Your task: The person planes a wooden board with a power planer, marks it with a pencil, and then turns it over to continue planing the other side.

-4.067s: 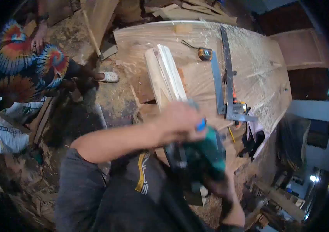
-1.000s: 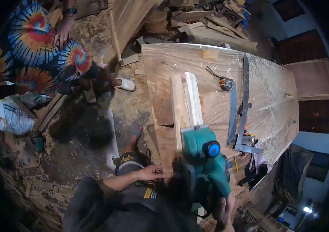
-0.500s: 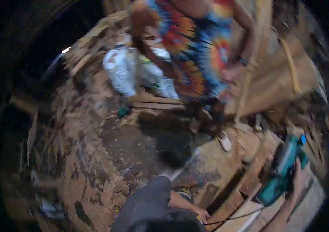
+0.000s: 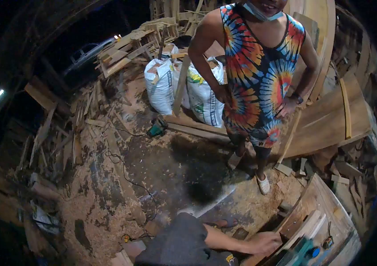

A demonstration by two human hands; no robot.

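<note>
My left hand (image 4: 264,243) reaches in from the bottom, its fingers bent together at the near edge of a wooden piece (image 4: 306,228); what they hold, if anything, is hidden. Just right of it, the green power tool (image 4: 301,253) lies along the wood, partly cut off by the bottom edge. My right hand is out of view. A small yellow and black tape measure (image 4: 328,242) rests on the wide board (image 4: 341,224) beside the tool.
A person (image 4: 259,75) in a colourful sleeveless outfit stands ahead, hands on hips. White sacks (image 4: 159,88) stand behind. Another green tool (image 4: 156,127) lies on the floor with its black cord (image 4: 128,177) trailing. Wood scraps (image 4: 126,53) are piled around, and shavings (image 4: 95,213) cover the floor.
The green tool appears lower in view, and my right hand, earlier on it, has left the view. My left hand, earlier by the cord, now appears farther right, at the wood.
</note>
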